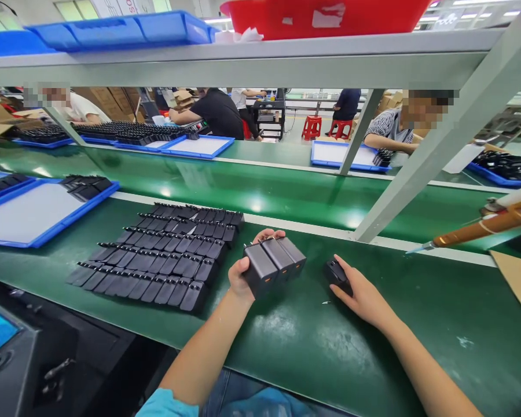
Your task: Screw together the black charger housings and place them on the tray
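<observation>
My left hand (242,277) is closed around a row of three dark grey charger blocks (274,262), held side by side just above the green bench (321,341). My right hand (359,294) rests on the bench a little to the right, its fingers curled over one black charger block (335,272). To the left of my left hand lie several rows of black charger blocks (160,255), laid flat and close together on the bench.
A blue tray (35,214) with a grey sheet lies at the far left. A green conveyor belt (260,191) runs behind the bench, under a grey shelf frame (421,168). An orange-handled tool (481,229) and cardboard (518,278) are at right. Other people work across the belt.
</observation>
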Action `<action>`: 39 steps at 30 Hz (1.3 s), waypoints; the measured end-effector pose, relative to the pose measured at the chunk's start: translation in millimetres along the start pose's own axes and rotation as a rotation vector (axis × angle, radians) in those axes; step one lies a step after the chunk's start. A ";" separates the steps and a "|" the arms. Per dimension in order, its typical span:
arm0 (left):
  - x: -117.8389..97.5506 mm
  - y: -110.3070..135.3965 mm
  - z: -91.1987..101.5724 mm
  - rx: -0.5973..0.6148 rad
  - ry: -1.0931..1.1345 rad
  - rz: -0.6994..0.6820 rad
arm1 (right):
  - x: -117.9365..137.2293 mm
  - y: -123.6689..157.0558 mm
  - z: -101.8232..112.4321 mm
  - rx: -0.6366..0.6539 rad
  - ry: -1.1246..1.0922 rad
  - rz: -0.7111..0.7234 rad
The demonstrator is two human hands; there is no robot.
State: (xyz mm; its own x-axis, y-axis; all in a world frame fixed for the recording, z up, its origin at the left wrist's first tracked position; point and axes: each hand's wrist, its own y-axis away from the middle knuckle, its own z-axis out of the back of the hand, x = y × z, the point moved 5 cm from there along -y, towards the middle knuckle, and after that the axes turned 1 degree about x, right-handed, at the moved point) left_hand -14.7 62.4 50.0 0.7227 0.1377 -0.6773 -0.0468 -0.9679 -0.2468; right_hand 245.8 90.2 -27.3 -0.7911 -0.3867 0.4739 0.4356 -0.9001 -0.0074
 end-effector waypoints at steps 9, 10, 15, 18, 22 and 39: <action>-2.8 2.7 -2.2 0.044 -0.030 0.015 | -1.2 -0.1 -2.1 -0.003 -0.042 0.003; -2.6 3.2 -1.6 0.041 -0.035 0.020 | -1.2 -0.1 -2.0 0.000 -0.043 -0.002; -2.9 3.7 0.7 0.041 -0.085 0.010 | -1.4 0.0 -1.9 -0.001 -0.045 0.001; -2.3 3.3 1.2 0.038 -0.111 0.028 | -1.6 0.1 -2.5 0.001 -0.043 0.007; -2.5 4.2 -1.5 0.073 -0.069 0.035 | -1.0 0.4 -2.3 0.011 -0.040 -0.010; 13.4 -18.6 37.2 -0.286 -1.427 -0.017 | -4.4 0.1 -3.3 -0.011 -0.011 -0.001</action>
State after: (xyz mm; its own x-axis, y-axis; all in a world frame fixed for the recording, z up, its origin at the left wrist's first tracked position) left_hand -29.8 90.1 19.7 -0.5724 0.0725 -0.8168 0.2136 -0.9485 -0.2338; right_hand 247.8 91.1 -32.3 -0.7870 -0.3833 0.4835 0.4298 -0.9028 -0.0163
